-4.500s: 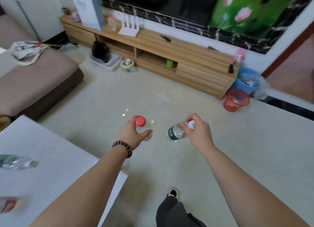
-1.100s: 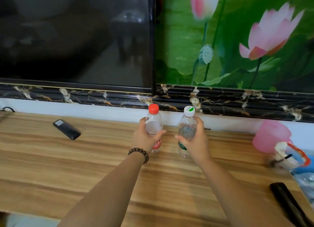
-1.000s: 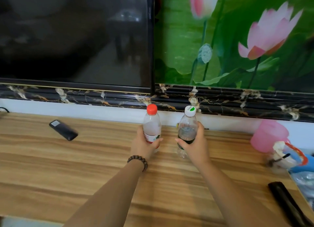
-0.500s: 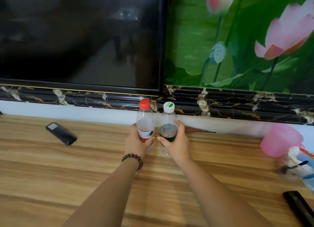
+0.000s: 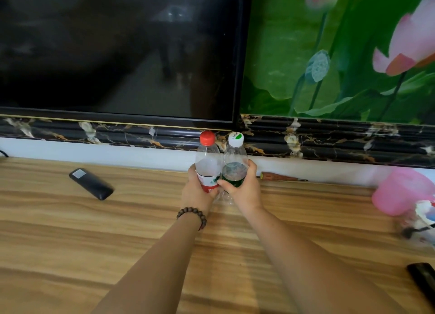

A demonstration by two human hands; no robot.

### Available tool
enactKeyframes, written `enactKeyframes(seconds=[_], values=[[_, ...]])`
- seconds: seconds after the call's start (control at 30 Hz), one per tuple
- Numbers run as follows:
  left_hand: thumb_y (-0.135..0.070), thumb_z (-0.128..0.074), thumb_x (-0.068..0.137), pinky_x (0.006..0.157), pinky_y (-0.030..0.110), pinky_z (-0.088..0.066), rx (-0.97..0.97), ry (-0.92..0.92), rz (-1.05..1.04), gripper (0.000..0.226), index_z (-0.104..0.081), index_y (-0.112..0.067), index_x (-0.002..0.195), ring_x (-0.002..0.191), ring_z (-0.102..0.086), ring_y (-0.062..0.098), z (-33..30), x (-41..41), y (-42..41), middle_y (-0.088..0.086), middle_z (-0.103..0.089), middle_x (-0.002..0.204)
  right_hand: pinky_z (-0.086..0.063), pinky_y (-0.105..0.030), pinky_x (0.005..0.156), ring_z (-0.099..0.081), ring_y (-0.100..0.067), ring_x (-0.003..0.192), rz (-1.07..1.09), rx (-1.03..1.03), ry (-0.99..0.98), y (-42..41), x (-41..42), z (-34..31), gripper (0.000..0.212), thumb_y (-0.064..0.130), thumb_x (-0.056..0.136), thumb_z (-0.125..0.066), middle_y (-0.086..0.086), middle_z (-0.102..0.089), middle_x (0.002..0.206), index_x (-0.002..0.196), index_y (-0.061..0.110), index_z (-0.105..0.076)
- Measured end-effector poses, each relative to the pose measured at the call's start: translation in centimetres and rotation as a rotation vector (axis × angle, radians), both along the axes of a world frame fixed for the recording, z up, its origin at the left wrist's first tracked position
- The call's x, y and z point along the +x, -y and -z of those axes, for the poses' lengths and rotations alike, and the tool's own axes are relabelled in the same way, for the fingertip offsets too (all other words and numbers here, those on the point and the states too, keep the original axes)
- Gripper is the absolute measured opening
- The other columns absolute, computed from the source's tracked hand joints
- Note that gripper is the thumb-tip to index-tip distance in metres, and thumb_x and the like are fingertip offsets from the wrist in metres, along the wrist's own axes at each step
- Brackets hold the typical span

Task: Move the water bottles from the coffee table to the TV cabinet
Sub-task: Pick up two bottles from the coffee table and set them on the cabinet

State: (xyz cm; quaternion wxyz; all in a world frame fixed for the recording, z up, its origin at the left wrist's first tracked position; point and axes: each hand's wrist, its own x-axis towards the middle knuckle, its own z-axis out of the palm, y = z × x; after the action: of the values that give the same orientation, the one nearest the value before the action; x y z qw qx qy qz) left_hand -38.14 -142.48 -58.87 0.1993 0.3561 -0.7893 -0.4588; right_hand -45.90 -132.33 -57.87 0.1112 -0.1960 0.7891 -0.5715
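Two clear water bottles stand upright and side by side, touching, on the wooden TV cabinet top [image 5: 94, 238] near the wall. The red-capped bottle [image 5: 207, 160] with a red label is on the left, and my left hand [image 5: 196, 192] is wrapped around its lower half. The white-capped bottle [image 5: 235, 158] with a green label is on the right, gripped low by my right hand [image 5: 244, 191]. Both bottle bases are hidden behind my fingers. The coffee table is out of view.
A black remote [image 5: 90, 184] lies left of the bottles. A screwdriver [image 5: 281, 177] rests against the wall to the right. A pink cup [image 5: 400, 191] and clutter sit at the right edge, a black object [image 5: 423, 283] at the lower right. The TV screen [image 5: 117, 50] hangs above.
I carried both bottles from the floor area to the cabinet. Over the last second my hands brought the two bottles closer together until they touch.
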Motion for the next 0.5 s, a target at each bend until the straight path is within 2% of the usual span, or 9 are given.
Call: enactKeyframes(seconds=[0.07, 0.17, 0.23, 0.33, 0.5], values=[[-0.03, -0.083, 0.067, 0.088, 0.038, -0.052, 0.01, 0.007, 0.005, 0.106, -0.013, -0.028, 0.146, 0.106, -0.063, 0.022, -0.4, 0.2, -0.1, 0.0, -0.063, 0.122, -0.041, -0.03, 0.104, -0.049, -0.015, 0.124, 0.001, -0.022, 0.037, 0.0, 0.1, 0.0, 0.096, 0.024, 0.065, -0.085, 0.0, -0.052, 0.134, 0.14, 0.022, -0.026], [-0.03, -0.083, 0.068, 0.091, 0.035, -0.047, 0.03, 0.012, -0.004, 0.119, 0.003, -0.026, 0.15, 0.111, -0.062, 0.023, -1.2, 0.8, -0.6, 0.005, -0.056, 0.134, -0.038, -0.036, 0.11, -0.043, -0.015, 0.131, -0.001, -0.047, 0.071, -0.4, 0.5, -0.2, 0.107, 0.025, 0.062, -0.087, 0.002, -0.047, 0.141, 0.146, 0.024, -0.02], [-0.037, -0.082, 0.068, 0.093, 0.036, -0.044, 0.029, 0.034, -0.021, 0.119, 0.002, -0.021, 0.151, 0.12, -0.056, 0.027, -1.8, 1.4, -1.1, 0.009, -0.049, 0.141, -0.034, -0.038, 0.113, -0.038, -0.015, 0.135, -0.009, -0.039, 0.087, -1.0, 0.8, -0.5, 0.114, 0.028, 0.062, -0.087, 0.001, -0.04, 0.147, 0.149, 0.024, -0.014], [-0.053, -0.077, 0.067, 0.104, 0.043, -0.039, -0.028, 0.089, -0.028, 0.115, -0.006, -0.02, 0.151, 0.134, -0.041, 0.028, -2.1, 2.6, -1.8, 0.009, -0.038, 0.15, -0.03, -0.041, 0.115, -0.032, -0.019, 0.14, -0.017, -0.005, 0.105, -2.4, 1.7, -1.1, 0.118, 0.036, 0.063, -0.085, -0.001, -0.033, 0.152, 0.151, 0.027, -0.006], [-0.062, -0.056, 0.081, 0.112, 0.048, -0.032, -0.156, 0.253, -0.062, 0.09, -0.017, -0.019, 0.15, 0.141, -0.029, 0.026, -3.3, 5.7, -3.8, 0.008, -0.03, 0.154, -0.023, -0.039, 0.116, -0.019, -0.022, 0.146, 0.009, 0.173, 0.044, -5.3, 3.4, -3.1, 0.098, 0.043, 0.08, -0.069, -0.004, -0.018, 0.159, 0.151, 0.021, -0.007]])
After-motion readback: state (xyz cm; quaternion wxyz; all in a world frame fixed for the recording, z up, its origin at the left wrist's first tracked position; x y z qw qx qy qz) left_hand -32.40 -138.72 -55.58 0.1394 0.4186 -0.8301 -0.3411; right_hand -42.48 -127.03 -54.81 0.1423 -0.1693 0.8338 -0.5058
